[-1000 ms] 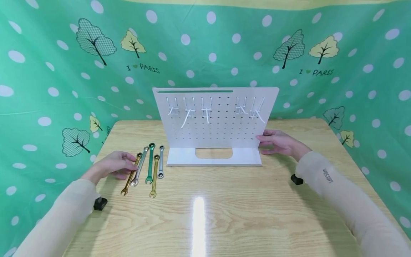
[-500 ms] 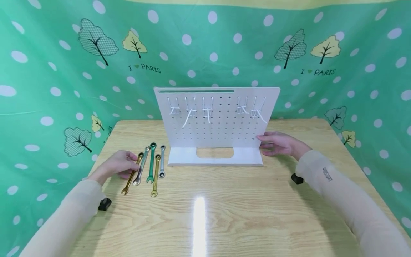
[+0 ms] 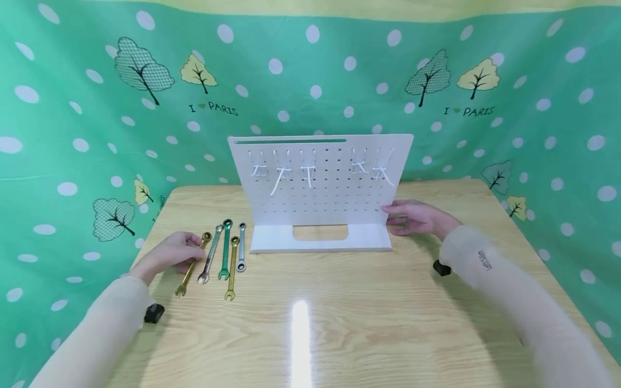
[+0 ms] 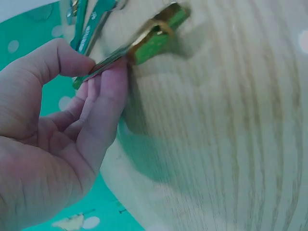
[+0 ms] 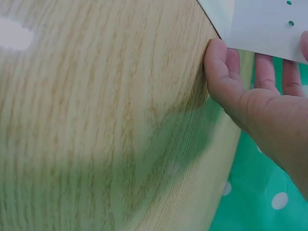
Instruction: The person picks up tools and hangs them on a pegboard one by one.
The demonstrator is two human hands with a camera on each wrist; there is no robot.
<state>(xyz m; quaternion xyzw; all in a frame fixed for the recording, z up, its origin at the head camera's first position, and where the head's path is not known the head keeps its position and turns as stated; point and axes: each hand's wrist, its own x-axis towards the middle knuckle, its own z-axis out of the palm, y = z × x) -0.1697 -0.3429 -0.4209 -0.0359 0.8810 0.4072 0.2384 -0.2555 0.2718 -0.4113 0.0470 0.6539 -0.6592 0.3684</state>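
Observation:
My left hand [image 3: 170, 253] pinches a gold combination wrench [image 3: 186, 277] between thumb and fingers at the left of the table. In the left wrist view, the wrench [image 4: 149, 41] slants away from my fingertips, its open end casting a shadow on the wood. To its right lie a silver wrench [image 3: 209, 258], a green wrench [image 3: 225, 250], another gold wrench [image 3: 232, 272] and a small silver wrench [image 3: 241, 248]. My right hand [image 3: 412, 217] holds the lower right edge of a white pegboard [image 3: 335, 196], thumb in front, with some fingers partly hidden behind the edge [image 5: 264, 48].
White double hooks [image 3: 308, 168] bound with white ties hang on the upper pegboard. Its flat base [image 3: 274, 237] has a cutout. A green dotted curtain [image 3: 310, 70] hangs behind and beside the wooden table [image 3: 349, 318]. Black wrist devices [image 3: 153, 313] sit under both sleeves.
The gold wrench in my left hand has shifted slightly left, away from the silver one. My right hand stays at the pegboard's edge. The head view has tipped and shifted a little.

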